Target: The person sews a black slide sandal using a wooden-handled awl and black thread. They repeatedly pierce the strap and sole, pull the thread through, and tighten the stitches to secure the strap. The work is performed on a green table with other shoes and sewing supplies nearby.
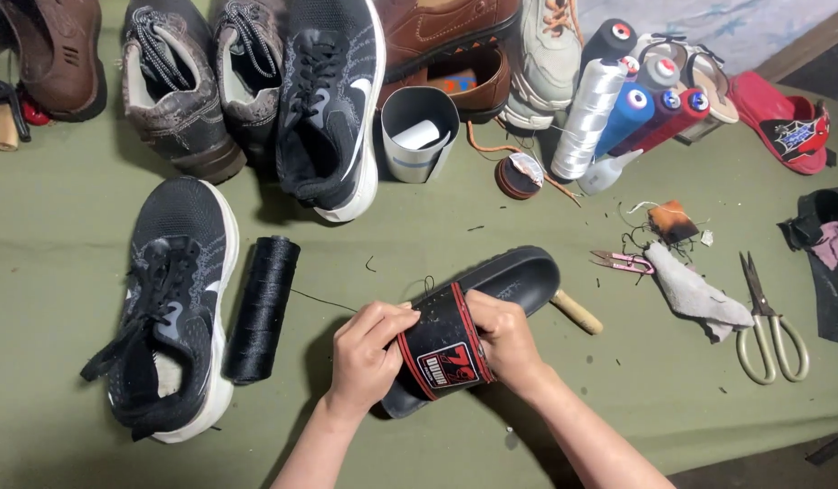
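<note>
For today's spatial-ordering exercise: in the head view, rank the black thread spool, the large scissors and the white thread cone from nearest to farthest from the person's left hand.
From the left hand:
1. Black thread spool, lying just to its left.
2. White thread cone, up at the table's far side, to the right.
3. Large scissors, far right, beyond the slide sandal.

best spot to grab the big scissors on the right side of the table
Probably by the looped handles of the scissors, coming from above at the near end. They lie flat on the green table, blades pointing away, with bare cloth around the loops, so a grip there avoids the edges.

Scissors (770,324), grey rag (695,294), thread cones (618,109), black sneaker (170,308).
</note>
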